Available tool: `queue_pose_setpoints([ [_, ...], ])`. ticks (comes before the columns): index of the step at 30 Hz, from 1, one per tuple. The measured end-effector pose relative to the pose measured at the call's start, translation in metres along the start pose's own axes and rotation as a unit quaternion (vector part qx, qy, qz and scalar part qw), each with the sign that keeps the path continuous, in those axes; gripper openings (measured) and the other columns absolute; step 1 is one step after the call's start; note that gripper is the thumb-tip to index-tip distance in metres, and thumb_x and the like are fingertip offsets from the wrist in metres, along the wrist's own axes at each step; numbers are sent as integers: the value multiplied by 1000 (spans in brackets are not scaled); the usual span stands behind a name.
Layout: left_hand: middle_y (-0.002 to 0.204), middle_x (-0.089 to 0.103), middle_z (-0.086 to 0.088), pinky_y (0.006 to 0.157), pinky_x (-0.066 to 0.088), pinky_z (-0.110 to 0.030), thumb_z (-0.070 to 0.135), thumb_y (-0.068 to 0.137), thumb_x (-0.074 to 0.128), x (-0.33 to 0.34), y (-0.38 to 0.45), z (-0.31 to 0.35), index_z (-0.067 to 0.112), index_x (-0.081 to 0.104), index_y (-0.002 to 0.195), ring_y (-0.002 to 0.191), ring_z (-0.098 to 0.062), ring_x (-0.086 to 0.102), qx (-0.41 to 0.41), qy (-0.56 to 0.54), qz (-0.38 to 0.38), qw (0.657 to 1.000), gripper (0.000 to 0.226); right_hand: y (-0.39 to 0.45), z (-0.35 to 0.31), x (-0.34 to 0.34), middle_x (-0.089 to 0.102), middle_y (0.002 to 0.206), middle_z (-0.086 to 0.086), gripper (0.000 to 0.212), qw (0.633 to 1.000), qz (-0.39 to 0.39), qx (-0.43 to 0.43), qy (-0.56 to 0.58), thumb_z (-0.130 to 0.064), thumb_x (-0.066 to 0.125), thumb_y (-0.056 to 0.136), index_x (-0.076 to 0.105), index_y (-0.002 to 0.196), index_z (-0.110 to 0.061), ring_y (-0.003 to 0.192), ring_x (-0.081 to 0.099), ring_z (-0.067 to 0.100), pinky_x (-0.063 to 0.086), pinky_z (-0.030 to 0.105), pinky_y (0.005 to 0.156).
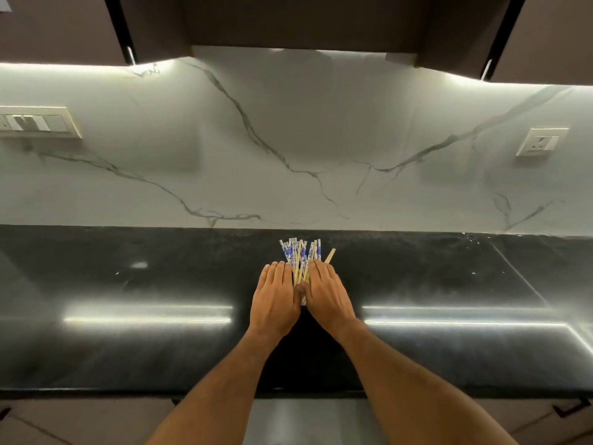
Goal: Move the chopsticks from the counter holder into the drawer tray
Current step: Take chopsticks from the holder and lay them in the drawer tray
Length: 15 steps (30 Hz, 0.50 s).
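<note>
Chopsticks [300, 258] lie in a loose bundle on the black counter [128, 342], mid-frame, near the marble backsplash [288, 149] but not touching it. Far ends fan out toward the wall; most have blue-and-white patterned tops, a few are plain wood, one plain stick splays off to the right. Left hand [275, 300] and right hand [327, 297] both rest palm-down over the near half of the bundle, one on each side, thumbs meeting in the middle. Fingers look mostly straight and laid over the sticks, pressing or bracketing rather than wrapped round them; underside of the fingers is hidden, so a real grip can't be confirmed. Both forearms come in from the bottom edge. No holder or drawer tray visible. Switch panel [37, 122] on the backsplash at left, socket [542, 142] at right. Dark cabinets [305, 20] overhead with strip light glare reflected on the counter.
</note>
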<state>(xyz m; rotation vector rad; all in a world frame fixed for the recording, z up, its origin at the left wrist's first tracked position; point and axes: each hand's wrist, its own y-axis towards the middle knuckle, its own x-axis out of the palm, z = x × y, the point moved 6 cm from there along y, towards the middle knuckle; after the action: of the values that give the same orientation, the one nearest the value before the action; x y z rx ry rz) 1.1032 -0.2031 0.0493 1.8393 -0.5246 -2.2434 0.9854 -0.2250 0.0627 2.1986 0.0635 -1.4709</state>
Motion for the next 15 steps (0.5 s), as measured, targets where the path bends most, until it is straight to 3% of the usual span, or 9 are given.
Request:
queue_pose_setpoints([
  [2,143,57,-5,125,27,-41,49,108,14,10,12,-6,13,50,141,138,-23,48,-12,-10,-9,1000,61,14,1,13,57,135,11,38,999,-3,11,40,-23,44,106,50,140,-6,122,53,23,44,37,111],
  [5,133,61,-1,123,31,-37,38,108,31,23,30,-15,16,54,134,127,-18,54,-31,-48,-3,998,41,33,4,33,59,134,14,36,996,-18,28,80,-18,44,108,51,140,-4,122,54,24,42,35,112],
  [11,111,66,0,96,47,-30,24,107,38,46,62,-28,16,61,113,97,-14,59,-106,-182,-4,978,25,55,18,56,58,137,16,41,982,-5,117,145,-17,50,106,49,143,0,126,56,25,43,37,114],
  [15,105,63,5,86,49,-27,22,106,40,59,70,-34,17,63,110,91,-10,58,-141,-257,5,956,24,62,22,61,58,136,11,39,965,15,169,198,-19,48,106,50,143,-5,123,57,22,47,39,111],
])
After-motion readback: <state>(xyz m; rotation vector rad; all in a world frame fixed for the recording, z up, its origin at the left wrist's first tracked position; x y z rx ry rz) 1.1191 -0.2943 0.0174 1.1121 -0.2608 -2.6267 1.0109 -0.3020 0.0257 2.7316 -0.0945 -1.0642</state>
